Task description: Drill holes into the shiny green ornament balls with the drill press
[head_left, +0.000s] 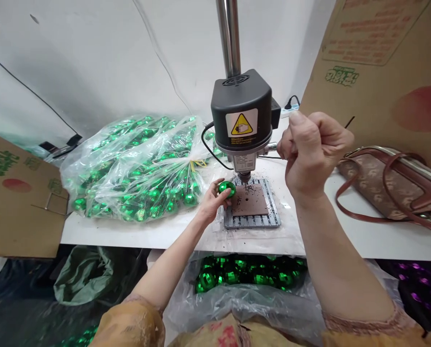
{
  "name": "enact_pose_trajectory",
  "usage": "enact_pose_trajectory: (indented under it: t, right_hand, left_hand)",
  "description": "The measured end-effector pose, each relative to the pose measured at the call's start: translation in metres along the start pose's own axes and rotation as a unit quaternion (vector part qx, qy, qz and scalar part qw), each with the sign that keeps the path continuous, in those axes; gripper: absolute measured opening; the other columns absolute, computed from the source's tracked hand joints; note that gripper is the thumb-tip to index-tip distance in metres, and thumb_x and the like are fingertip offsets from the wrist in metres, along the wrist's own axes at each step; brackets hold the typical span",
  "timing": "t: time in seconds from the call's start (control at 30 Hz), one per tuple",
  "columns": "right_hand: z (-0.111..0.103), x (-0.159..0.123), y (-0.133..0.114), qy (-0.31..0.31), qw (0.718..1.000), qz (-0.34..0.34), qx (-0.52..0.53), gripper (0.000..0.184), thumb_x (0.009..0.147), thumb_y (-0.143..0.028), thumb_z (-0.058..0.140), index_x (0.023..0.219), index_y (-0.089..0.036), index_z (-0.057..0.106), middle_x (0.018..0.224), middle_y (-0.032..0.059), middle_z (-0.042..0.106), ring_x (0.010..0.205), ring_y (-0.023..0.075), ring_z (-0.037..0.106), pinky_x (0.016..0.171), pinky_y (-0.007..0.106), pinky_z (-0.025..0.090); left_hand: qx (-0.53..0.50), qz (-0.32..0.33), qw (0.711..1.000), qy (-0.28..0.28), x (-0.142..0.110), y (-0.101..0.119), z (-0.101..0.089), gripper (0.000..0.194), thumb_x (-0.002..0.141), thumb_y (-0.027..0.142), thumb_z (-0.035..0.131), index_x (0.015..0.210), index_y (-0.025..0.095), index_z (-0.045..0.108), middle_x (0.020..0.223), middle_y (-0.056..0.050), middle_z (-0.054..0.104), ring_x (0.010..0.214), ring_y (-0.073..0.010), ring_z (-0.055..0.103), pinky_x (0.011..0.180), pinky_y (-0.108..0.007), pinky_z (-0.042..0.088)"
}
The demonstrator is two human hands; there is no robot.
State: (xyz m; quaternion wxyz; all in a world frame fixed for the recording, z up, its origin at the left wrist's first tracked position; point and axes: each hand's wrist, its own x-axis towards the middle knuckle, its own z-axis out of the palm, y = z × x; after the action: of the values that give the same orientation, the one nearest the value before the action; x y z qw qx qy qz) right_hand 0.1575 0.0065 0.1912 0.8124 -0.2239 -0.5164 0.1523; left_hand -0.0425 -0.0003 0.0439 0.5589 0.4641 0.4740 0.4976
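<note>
Pinched in my left hand is a shiny green faceted ball, like a small mirror-ball ornament. It is just left of the chuck of a small black bench drill press, over the left part of its base. My right hand is raised and closed at the press's right side, where a metal feed lever runs into the fingers; the grip itself is hidden. Below the chuck, a brown board with a dark hole lies on the slotted metal base, strewn with dark shavings.
Tied clear bags of green balls lie left on the white table. An open plastic bag of green balls sits below the front edge. A brown handbag and cardboard boxes flank the right; another carton is left.
</note>
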Motion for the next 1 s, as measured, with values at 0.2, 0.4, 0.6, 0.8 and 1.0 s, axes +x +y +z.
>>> enact_pose_trajectory:
  t: [0.2, 0.4, 0.6, 0.8, 1.0]
  right_hand:
    - [0.001, -0.001, 0.0, -0.001, 0.999, 0.0, -0.052, 0.053, 0.091, -0.048, 0.055, 0.056, -0.022, 0.024, 0.044, -0.0049, 0.029, 0.04, 0.0061, 0.028, 0.042, 0.029, 0.027]
    - [0.001, 0.0, -0.003, 0.004, 1.0, 0.01, -0.001, 0.051, 0.088, -0.042, 0.061, 0.053, -0.022, 0.029, 0.042, -0.0052, 0.028, 0.038, 0.0077, 0.028, 0.043, 0.032, 0.026]
    - [0.001, -0.001, -0.003, 0.0, 1.0, 0.022, 0.0, 0.053, 0.088, -0.047, 0.061, 0.054, -0.021, 0.028, 0.044, -0.0051, 0.028, 0.041, 0.006, 0.028, 0.045, 0.029, 0.028]
    - [0.003, 0.002, 0.0, -0.001, 1.0, 0.002, 0.011, 0.053, 0.089, -0.041, 0.06, 0.053, -0.019, 0.028, 0.048, -0.0055, 0.024, 0.042, 0.0026, 0.026, 0.045, 0.024, 0.025]
    - [0.009, 0.015, -0.001, -0.004, 0.999, 0.03, 0.014, 0.054, 0.087, -0.046, 0.061, 0.054, -0.02, 0.027, 0.049, -0.0066, 0.024, 0.041, 0.0004, 0.025, 0.043, 0.022, 0.024]
  left_hand:
    - [0.049, 0.05, 0.997, -0.045, 0.003, -0.007, 0.004, 0.06, 0.069, 0.043, 0.086, 0.117, 0.017, 0.062, 0.107, -0.008, 0.071, 0.093, -0.0184, 0.066, 0.078, -0.029, 0.053]
    - [0.067, 0.057, 0.992, -0.094, 0.009, -0.015, 0.008, 0.065, 0.072, 0.042, 0.084, 0.128, 0.018, 0.06, 0.114, -0.01, 0.071, 0.102, -0.0224, 0.067, 0.09, -0.035, 0.053]
    - [0.14, 0.08, 0.983, -0.091, 0.011, -0.016, 0.013, 0.066, 0.071, 0.042, 0.085, 0.127, 0.017, 0.061, 0.104, -0.008, 0.071, 0.091, -0.0207, 0.067, 0.081, -0.033, 0.055]
    - [0.249, 0.122, 0.958, -0.068, 0.01, -0.014, 0.021, 0.059, 0.071, 0.038, 0.084, 0.122, 0.017, 0.064, 0.091, -0.004, 0.065, 0.072, -0.0137, 0.056, 0.064, -0.026, 0.048]
    - [0.306, 0.167, 0.935, -0.068, 0.009, -0.017, 0.031, 0.056, 0.074, 0.038, 0.082, 0.124, 0.02, 0.064, 0.11, -0.007, 0.064, 0.091, -0.0205, 0.062, 0.076, -0.032, 0.052]
